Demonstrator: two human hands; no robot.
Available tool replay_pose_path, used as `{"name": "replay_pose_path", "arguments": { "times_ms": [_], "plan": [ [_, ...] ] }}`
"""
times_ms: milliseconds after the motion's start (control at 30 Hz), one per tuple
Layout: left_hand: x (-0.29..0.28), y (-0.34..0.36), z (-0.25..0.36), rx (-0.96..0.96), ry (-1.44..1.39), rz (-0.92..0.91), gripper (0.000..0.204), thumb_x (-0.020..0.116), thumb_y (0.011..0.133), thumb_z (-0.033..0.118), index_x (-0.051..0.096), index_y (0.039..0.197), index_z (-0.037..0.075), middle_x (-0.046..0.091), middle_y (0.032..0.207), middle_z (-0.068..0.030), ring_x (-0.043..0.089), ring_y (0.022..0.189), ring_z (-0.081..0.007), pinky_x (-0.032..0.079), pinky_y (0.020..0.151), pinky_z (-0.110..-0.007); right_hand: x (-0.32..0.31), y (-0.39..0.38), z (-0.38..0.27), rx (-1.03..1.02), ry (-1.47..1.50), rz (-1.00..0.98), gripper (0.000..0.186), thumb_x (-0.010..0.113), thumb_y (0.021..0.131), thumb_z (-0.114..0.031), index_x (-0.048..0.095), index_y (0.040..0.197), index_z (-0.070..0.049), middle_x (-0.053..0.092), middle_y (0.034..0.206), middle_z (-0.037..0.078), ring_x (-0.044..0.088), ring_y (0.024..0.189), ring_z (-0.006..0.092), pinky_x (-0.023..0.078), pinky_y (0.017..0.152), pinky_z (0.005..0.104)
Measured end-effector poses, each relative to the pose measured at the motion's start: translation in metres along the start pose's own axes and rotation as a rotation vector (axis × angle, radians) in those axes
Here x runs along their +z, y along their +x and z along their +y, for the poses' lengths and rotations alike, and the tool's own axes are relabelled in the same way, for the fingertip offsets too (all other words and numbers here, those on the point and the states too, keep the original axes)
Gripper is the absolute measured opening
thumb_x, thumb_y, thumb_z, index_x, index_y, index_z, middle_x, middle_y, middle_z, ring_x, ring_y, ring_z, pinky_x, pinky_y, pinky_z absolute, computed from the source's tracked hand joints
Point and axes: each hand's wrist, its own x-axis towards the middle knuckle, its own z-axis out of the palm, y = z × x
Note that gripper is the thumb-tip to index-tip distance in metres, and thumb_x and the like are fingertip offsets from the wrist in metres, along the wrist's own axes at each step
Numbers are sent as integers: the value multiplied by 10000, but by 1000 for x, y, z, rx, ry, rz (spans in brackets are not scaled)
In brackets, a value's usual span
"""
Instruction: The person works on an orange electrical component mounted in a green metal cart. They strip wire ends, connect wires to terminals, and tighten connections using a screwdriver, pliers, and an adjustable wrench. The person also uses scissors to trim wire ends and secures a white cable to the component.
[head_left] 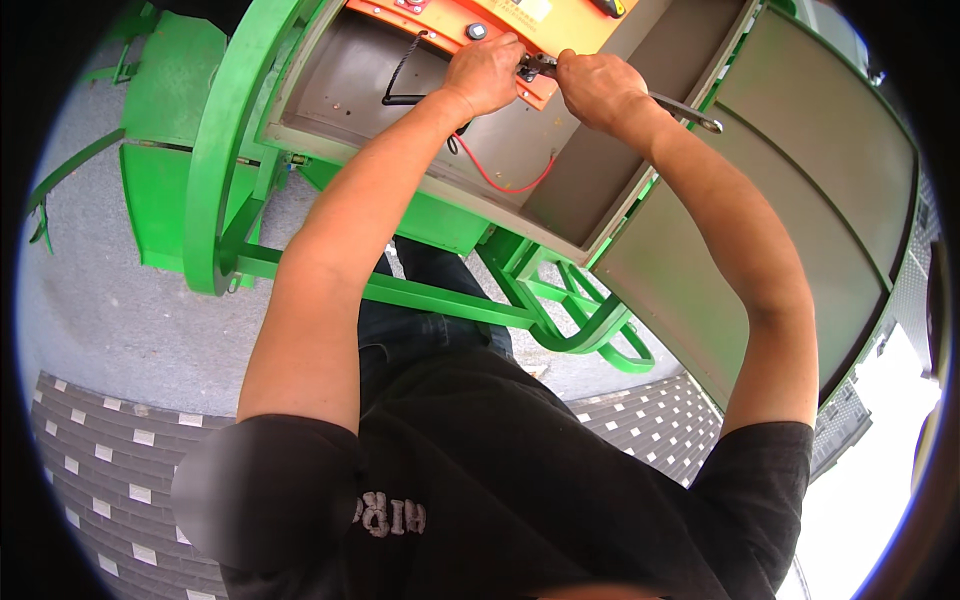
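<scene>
Wrench [688, 111] spotted, a long steel one, up at the near edge of the orange housing [575, 25].

Nice, which of the hands has it?

Right hand [603, 90], fingers curled tight round the middle of it. One end pokes out past the wrist, over the right rim of the grey metal compartment [600, 185].

And the left hand [487, 75]?

Fingers bent in at a small dark fitting [527, 72] between the two hands. From where I'm standing I can't tell how far open they are or if they've got hold of it, too much is covered.

Anything else in there?

Black coiled cord [398, 70] off to the left, red wire [512, 189] curving along the compartment below the hands, black round knob [476, 31] on the housing just beside the left hand. Green frame [205, 200] around it all.
</scene>
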Motion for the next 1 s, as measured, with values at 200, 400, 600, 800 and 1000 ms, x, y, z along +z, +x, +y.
{"name": "replay_pose_path", "arguments": {
  "times_ms": [200, 400, 600, 800, 1000],
  "plan": [
    [3, -1, -2, 37, 2, 32, 50, 637, 793, 61, 641, 842, 50, 659, 961, -88, 693, 887, -340, 564, 789, -456, 4, 4, -10, 197, 332, -72, 285, 472, 971, -118, 716, 1069, -9, 756, 1016, 189, 727, 970, 385, 589, 834, 461],
    [3, -1, -3, 54, -18, 37, 54, 649, 779, 56, 640, 832, 56, 659, 954, -81, 696, 884, -332, 569, 782, -449, 10, 23, -5, 239, 779, -305, 260, 429, 997, -112, 659, 1042, 1, 666, 720, 140, 679, 635, 258, 561, 580, 400],
    [3, -1, -3, 57, -24, 48, 46, 652, 772, 49, 638, 815, 59, 658, 924, -76, 695, 882, -327, 566, 760, -447, 24, 24, -3, 479, 1673, -339, 331, 324, 1108, -176, 568, 952, -16, 586, 688, 46, 523, 507, 108, 512, 472, 288],
    [6, -2, -5, 73, -47, 84, 71, 672, 799, 43, 658, 865, 66, 649, 907, -64, 678, 844, -321, 551, 718, -442, 38, 23, -10, 526, 2375, -349, 294, 298, 1105, -125, 534, 1034, 35, 608, 794, 75, 547, 538, 69, 538, 483, 211],
    [5, -1, -6, 109, -81, 125, 61, 675, 813, 56, 655, 859, 91, 628, 834, -65, 656, 782, -338, 529, 649, -441, 42, 45, -23, 668, 3256, -142, 233, 442, 1038, -150, 518, 920, 37, 550, 716, 91, 614, 555, 161, 623, 492, 247]
  ]
}}
